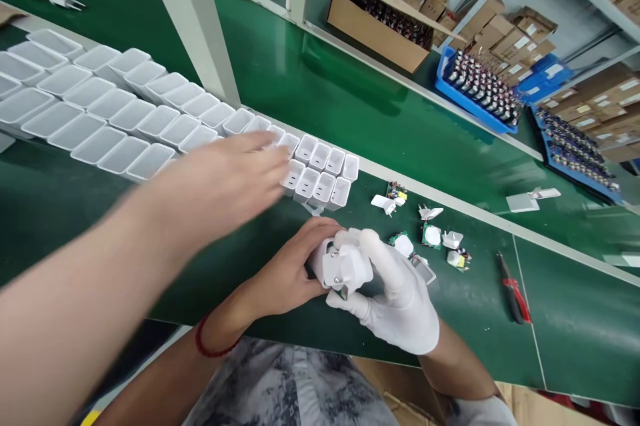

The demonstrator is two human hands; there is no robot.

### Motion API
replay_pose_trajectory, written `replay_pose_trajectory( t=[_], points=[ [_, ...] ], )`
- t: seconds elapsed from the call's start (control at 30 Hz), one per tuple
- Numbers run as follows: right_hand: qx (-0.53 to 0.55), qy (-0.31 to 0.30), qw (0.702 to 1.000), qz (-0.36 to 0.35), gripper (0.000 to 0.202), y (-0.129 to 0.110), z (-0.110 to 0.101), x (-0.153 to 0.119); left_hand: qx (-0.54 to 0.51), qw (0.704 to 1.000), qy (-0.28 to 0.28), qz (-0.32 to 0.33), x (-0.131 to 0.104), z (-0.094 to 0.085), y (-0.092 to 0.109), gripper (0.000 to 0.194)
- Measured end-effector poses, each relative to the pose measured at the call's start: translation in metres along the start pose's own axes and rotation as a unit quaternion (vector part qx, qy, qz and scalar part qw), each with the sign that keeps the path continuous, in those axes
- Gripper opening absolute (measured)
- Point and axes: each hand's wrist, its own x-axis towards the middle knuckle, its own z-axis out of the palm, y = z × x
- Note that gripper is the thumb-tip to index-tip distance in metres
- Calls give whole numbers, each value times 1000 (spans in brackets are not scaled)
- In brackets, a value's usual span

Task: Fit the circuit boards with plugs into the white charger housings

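At the lower centre of the frame, the person's left hand [287, 273], with a red cord [203, 339] at its wrist, is curled around a white casing [319, 258], thumb below and fingers above. The right hand [400, 299], in a white glove, has thumb and forefinger bent about a white plug piece [359, 267] with metal pins facing the left hand. The plug piece is up against the casing; whether it sits inside cannot be told.

Just right of centre on the green bench [575, 319], beyond the gloved hand, lie small circuit boards [431, 235] and loose white plug parts [383, 204]. Farther right, red-and-black pliers [514, 296] lie near a seam in the bench.

From the lower left, a co-worker's hand [225, 179], blurred, reaches over the rows of open white housings [100, 98] running from the left edge to the centre; whether it grasps one cannot be told. At the upper right stand a cardboard box [375, 33] and a blue tray [463, 101] filled with components.
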Motion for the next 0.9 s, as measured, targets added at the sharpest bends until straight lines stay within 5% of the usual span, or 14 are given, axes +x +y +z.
replay_pose_trajectory(
  t=[0.1, 0.2, 0.37, 0.47, 0.6, 0.73, 0.9],
  points=[
    [-7, -20, 1000, 14, 92, -2, 1, -1, -104, 994, 3, -22, -33, 23, 6, 48],
    [88, -38, 991, 98, 105, 3, 4, -8, -190, 979, 46, -56, -36, 32, 6, 57],
    [383, -53, 883, 265, 75, 9, 21, -13, -241, 960, 140, -15, -30, 42, 5, 53],
    [449, -70, 844, 285, 61, 6, 31, -9, -191, 975, 110, 13, -37, 46, 6, 54],
    [425, -53, 849, 308, 53, 6, 37, -12, -204, 978, 10, -46, -48, 39, 8, 59],
    [393, -56, 869, 296, 57, 12, 42, -22, -227, 961, 33, -153, -54, 36, 8, 47],
    [466, -71, 829, 301, 56, 12, 42, -23, -237, 958, 45, -156, -63, 43, 4, 50]
  ],
)
